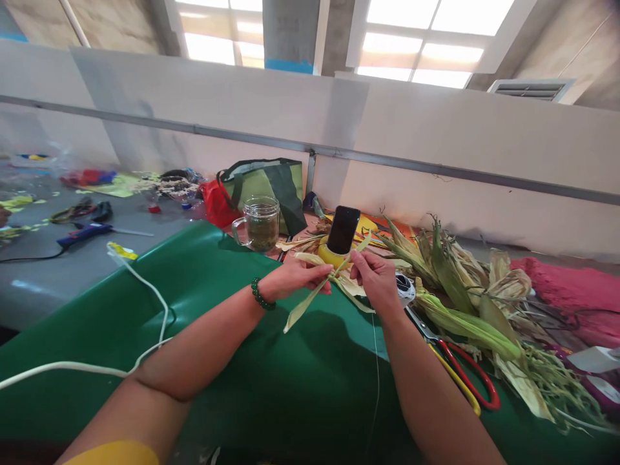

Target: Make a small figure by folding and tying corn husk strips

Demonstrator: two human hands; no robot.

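Over a green mat [203,310], both my hands pinch pale corn husk strips [310,298] that cross between them. My left hand [294,278], with a green bead bracelet on its wrist, is closed on one long strip that hangs down to the left. My right hand [375,276] is closed on the husk ends near the middle, and a thin thread [376,361] hangs down below it. A dark phone [343,230] stands upright in a yellow holder just behind my hands.
A heap of corn husks [465,290] lies at the right, with red-and-yellow-handled scissors [460,371] beside it. A glass mug [259,223], a green bag [271,184] and a red bag stand behind. A white cable [145,290] crosses the mat at left; a blue glue gun [82,234] lies on the grey table.
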